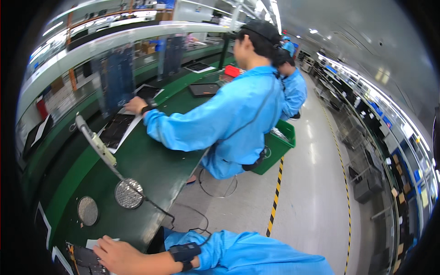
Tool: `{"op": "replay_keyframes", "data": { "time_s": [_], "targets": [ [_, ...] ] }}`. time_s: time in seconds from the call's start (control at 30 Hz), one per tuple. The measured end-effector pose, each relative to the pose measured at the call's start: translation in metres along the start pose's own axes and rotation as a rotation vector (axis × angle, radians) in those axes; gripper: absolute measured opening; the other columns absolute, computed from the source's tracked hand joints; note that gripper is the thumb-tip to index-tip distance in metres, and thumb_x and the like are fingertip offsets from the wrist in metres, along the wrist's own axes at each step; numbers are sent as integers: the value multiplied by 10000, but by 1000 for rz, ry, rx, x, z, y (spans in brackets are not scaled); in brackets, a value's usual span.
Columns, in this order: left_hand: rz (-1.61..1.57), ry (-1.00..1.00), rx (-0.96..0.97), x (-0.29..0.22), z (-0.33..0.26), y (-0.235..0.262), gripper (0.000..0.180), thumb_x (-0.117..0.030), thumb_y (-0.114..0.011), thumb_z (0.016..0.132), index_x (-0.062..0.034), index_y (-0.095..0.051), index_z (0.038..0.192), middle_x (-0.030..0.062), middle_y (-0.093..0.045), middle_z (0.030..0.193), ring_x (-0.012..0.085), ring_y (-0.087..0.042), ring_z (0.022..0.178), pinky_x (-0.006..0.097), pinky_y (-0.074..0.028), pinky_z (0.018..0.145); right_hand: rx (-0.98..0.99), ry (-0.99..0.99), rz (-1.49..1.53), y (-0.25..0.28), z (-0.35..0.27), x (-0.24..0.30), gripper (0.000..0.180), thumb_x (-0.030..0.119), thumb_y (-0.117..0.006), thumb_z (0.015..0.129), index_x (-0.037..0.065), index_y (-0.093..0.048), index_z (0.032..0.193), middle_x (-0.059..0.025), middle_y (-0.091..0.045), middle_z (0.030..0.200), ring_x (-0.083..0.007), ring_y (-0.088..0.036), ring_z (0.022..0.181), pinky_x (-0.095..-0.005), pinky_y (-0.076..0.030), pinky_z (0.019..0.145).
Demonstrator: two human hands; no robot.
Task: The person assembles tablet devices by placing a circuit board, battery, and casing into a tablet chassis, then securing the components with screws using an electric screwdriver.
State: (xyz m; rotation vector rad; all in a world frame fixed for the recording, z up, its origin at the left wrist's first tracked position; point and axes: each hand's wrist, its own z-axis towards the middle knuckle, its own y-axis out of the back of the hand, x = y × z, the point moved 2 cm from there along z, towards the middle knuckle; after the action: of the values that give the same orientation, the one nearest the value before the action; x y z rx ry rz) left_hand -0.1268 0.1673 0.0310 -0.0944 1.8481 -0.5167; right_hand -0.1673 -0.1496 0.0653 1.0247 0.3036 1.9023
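My right hand [117, 256] comes in from the lower right in a blue sleeve, a black band on its wrist. Its fingers lie spread on the edge of a flat black panel with small parts on it [89, 263], cut off by the lower rim of the picture. A bit of white sheet [94, 243] shows beside the fingers. Beyond the hand, two round dishes stand on the green bench: a grey one [88, 211] and a larger one of shiny small pieces [129, 197]. My left hand is out of the picture.
A slim pale tool [104, 151] with a dark cord rises over the bench [160, 174]. A co-worker in blue [220, 110] reaches to a black panel [117, 129] farther along. Past them are a green bin [275, 156], another person [293, 91] and shelves [380, 151].
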Motion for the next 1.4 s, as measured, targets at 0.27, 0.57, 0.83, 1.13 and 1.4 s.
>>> {"op": "replay_keyframes", "data": {
  "time_s": [0.27,0.57,0.83,1.13,1.4],
  "targets": [
    [65,148,-125,9,27,-53,546,-207,-784,820,49,-642,1281,234,-662,1203,344,-678,1036,435,-553,914,297,-367,213,19,-13,-37,377,319,-702,1002,23,-568,1194,-185,-648,1057,-369,-696,921,-441,-568,766],
    [202,421,256,21,88,-57,445,-21,-774,917,29,-628,1335,38,-712,1190,117,-628,1094,295,-513,955,458,-821,355,13,-25,-90,184,163,-523,1104,4,-594,1045,-55,-584,692,-78,-515,631,-297,-429,573],
    [533,157,-118,31,114,-59,279,-11,-651,1014,55,-599,1280,81,-725,950,90,-659,760,245,-554,704,357,-846,302,2,-31,-109,199,174,-518,1108,1,-601,1058,-43,-563,676,-94,-517,618,-307,-441,579],
    [1296,-254,-113,22,121,-77,523,86,-739,848,35,-573,1342,183,-560,1195,246,-610,946,303,-557,617,309,-896,199,7,-7,-107,137,136,-612,1056,6,-614,1011,-67,-580,681,-134,-543,592,-335,-449,579],
    [1056,-189,-87,28,108,-97,659,177,-663,821,-2,-497,1433,206,-435,1404,297,-543,1188,330,-613,791,327,-462,-464,20,-6,-117,303,229,-778,910,36,-591,1051,-144,-600,925,-359,-632,739,-471,-516,606]
  ]
}}
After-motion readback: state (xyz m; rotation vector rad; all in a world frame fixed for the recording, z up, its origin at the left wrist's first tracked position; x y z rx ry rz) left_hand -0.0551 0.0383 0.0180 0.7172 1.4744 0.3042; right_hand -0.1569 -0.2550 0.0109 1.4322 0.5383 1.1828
